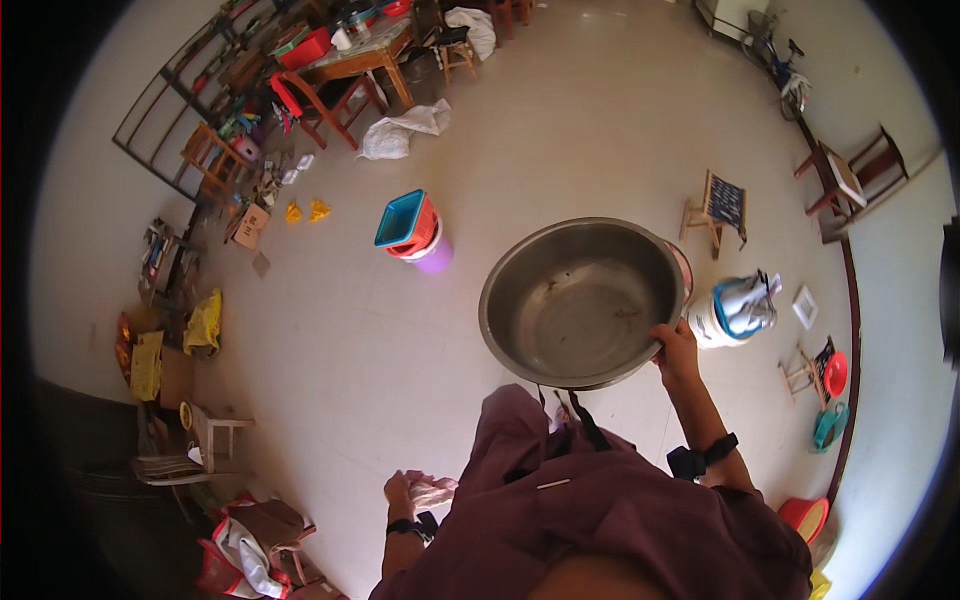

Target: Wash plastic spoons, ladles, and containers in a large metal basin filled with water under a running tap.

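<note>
A wide grey metal basin [522, 290] is held out in front of me, its inside turned up toward me. My right hand [679, 356] grips its rim at the near right, thumb over the edge and the other fingers mostly hidden beneath. A few small dark specks lie in the bottom of the basin. Down at my left side, my left hand [397, 490] is closed on a pale pink cloth [432, 490] that hangs out toward my leg. Part of something pinkish shows behind the basin's right edge; I cannot tell what it is.
Ahead to the left stands a purple bucket [436, 254] with red and blue baskets stacked on it. To the right are a folding stool [724, 203], a stuffed white bucket [708, 325] and a red bowl [836, 374]. A cluttered table [350, 68] and a white sack [388, 138] are farther off.
</note>
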The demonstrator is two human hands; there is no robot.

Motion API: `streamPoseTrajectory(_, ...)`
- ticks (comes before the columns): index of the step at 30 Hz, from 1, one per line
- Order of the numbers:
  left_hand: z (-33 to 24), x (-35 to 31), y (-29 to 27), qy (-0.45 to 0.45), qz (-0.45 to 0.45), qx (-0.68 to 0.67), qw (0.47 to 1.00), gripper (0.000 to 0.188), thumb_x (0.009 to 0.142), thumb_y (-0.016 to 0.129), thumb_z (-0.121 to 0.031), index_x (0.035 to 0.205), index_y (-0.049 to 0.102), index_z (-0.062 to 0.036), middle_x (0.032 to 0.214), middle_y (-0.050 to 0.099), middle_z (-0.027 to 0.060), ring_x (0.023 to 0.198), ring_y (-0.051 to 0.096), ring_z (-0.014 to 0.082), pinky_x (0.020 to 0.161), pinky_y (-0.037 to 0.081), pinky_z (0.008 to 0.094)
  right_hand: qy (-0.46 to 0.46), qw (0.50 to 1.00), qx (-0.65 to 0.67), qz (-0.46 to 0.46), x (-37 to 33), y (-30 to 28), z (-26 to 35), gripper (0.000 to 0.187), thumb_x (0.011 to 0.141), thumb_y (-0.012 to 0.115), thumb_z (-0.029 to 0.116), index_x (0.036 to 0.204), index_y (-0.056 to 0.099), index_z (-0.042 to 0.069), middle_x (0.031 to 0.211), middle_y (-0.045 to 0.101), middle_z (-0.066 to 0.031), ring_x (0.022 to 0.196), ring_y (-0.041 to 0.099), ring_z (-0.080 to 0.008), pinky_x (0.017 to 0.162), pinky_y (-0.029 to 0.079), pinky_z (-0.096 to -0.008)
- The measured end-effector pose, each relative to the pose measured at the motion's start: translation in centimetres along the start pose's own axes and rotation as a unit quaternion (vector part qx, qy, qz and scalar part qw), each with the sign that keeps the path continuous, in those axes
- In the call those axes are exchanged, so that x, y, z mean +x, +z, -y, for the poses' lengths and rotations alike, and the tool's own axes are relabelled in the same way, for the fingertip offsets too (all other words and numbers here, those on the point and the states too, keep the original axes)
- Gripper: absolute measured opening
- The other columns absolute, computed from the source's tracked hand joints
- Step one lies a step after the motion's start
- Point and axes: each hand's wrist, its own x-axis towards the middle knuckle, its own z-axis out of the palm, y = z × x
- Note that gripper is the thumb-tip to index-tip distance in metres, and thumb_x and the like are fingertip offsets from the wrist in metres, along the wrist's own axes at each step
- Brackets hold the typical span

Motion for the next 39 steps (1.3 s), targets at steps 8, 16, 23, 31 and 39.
streamPoseTrajectory(8,-20.4,9.7,14.4,-0.066,0.092,-0.070,0.991,0.045,0.101,0.032,-0.033,0.095,0.055,0.0053,0.091,0.064,0.0205,0.084,0.063,0.0318,0.082,0.053,0.0421,-0.062,0.995,0.002,-0.082,22.1,14.1,3.8,0.018,0.074,0.058,0.001,0.091,0.056,0.006,0.068,0.056,-0.0032,0.044,0.048,-0.0114,0.037,0.036,-0.0244)
streamPoseTrajectory(16,-53.9,34.0,40.7,0.097,0.260,0.185,0.943,0.019,0.090,0.056,-0.014,0.073,0.053,-0.0062,0.069,0.055,0.0040,0.060,0.051,0.0143,0.061,0.049,0.0277,-0.117,0.968,0.020,-0.219,39.4,29.0,11.9,0.015,0.076,0.061,0.002,0.090,0.057,0.006,0.073,0.055,-0.0009,0.060,0.052,-0.0106,0.050,0.042,-0.0247)
streamPoseTrajectory(23,-82.9,23.4,79.1,0.095,0.583,0.308,0.746,0.027,0.087,0.059,-0.017,0.111,0.063,-0.0047,0.084,0.061,0.0038,0.076,0.060,0.0114,0.065,0.048,0.0242,-0.171,0.945,0.112,-0.256,56.1,38.3,20.9,0.020,0.078,0.060,0.001,0.096,0.057,0.006,0.077,0.057,-0.0006,0.064,0.054,-0.0098,0.053,0.044,-0.0232)
streamPoseTrajectory(31,-96.0,31.4,110.5,-0.168,0.556,0.339,0.740,0.096,0.083,0.030,-0.080,0.105,0.065,0.0071,0.103,0.069,0.0155,0.095,0.066,0.0245,0.089,0.052,0.0363,-0.106,0.969,0.094,-0.201,86.0,51.0,29.6,0.025,0.073,0.060,0.003,0.098,0.059,0.005,0.075,0.058,-0.0011,0.055,0.052,-0.0090,0.043,0.039,-0.0227)
streamPoseTrajectory(39,-114.3,42.1,130.5,-0.302,0.549,0.195,0.754,0.087,0.087,0.042,-0.071,0.128,0.051,0.0058,0.121,0.061,0.0207,0.113,0.059,0.0318,0.101,0.045,0.0424,-0.130,0.989,0.011,-0.073,115.6,65.9,45.7,0.029,0.071,0.061,0.002,0.100,0.060,0.005,0.079,0.061,-0.0002,0.063,0.055,-0.0090,0.051,0.042,-0.0228)
